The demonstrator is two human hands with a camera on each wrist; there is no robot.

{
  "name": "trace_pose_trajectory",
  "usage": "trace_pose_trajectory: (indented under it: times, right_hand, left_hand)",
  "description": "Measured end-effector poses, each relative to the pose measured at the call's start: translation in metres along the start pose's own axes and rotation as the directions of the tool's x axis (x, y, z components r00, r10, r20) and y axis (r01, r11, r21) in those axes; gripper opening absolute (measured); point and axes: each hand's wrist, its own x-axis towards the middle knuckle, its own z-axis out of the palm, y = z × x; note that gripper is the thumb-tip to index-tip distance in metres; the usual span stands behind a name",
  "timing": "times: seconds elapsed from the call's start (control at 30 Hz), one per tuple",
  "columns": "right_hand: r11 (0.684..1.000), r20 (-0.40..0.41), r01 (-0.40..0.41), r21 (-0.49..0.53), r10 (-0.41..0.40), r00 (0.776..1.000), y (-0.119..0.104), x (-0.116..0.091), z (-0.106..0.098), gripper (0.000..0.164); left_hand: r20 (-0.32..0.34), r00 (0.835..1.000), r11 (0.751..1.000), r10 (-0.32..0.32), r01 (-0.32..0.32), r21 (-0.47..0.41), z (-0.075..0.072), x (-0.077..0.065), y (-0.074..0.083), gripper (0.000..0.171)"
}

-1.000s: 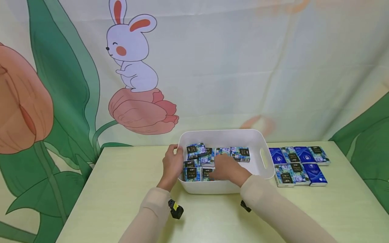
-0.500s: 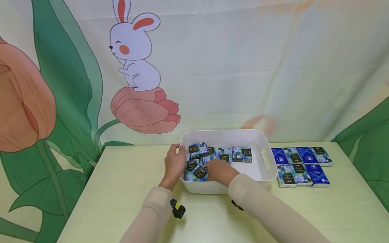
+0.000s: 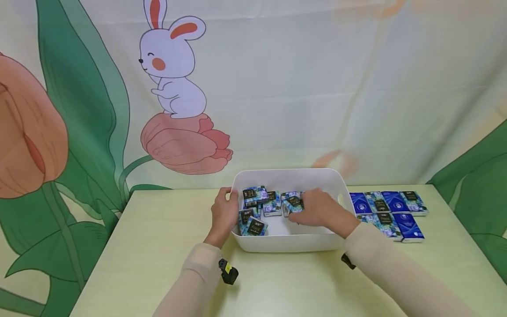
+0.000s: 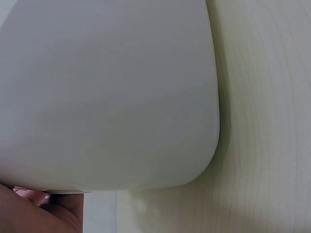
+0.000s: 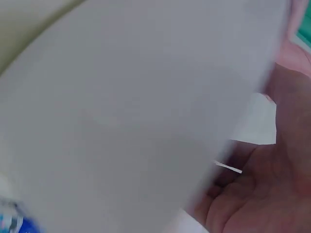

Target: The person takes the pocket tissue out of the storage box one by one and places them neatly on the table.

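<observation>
A white plastic bin (image 3: 273,244) holds several pocket tissue packs with blue floral wrappers and black labels. My left hand (image 3: 225,213) grips the bin's left end, its thumb at the rim. Inside the bin, my right hand (image 3: 321,209) holds a tilted tissue pack (image 3: 294,204) between thumb and fingers; the fingers hide part of it. Left of it lies another pack (image 3: 271,204), and more are bunched at the left end, one slanted pack (image 3: 255,226) on top at the front. In the right wrist view, the bin wall (image 5: 131,111) covers most of the right hand's (image 5: 262,189) work.
To the bin's right, tissue packs lie on the table in two rows, some plain blue (image 3: 408,226), some floral (image 3: 413,201). The pale wood-grain table (image 3: 277,286) meets a curtain (image 3: 285,110) printed with a rabbit and tulips.
My right hand first pushes a front pack leftward onto its neighbour, then shifts right and back, where it now holds a tilted pack. The left hand stays on the bin.
</observation>
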Motion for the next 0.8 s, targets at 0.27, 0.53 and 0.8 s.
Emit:
trace_pose_trajectory:
  times: [0.27,0.53,0.8]
  right_hand:
    - [0.995,-0.180,-0.001,0.096,0.019,0.984,0.043,-0.041,-0.045,0.077]
    - [0.987,-0.273,-0.119,0.112,0.146,0.951,0.102,-0.081,-0.065,0.083]
    - [0.961,-0.209,-0.265,0.084,0.277,0.938,0.196,-0.110,-0.049,0.095]
  left_hand:
    - [-0.007,1.000,1.000,-0.026,0.026,0.002,-0.003,0.003,-0.005,0.039]
    - [0.013,0.999,0.999,-0.036,0.036,-0.014,-0.005,0.003,-0.003,0.040]
    - [0.021,0.999,0.999,-0.035,0.035,-0.023,-0.006,0.003,-0.002,0.040]
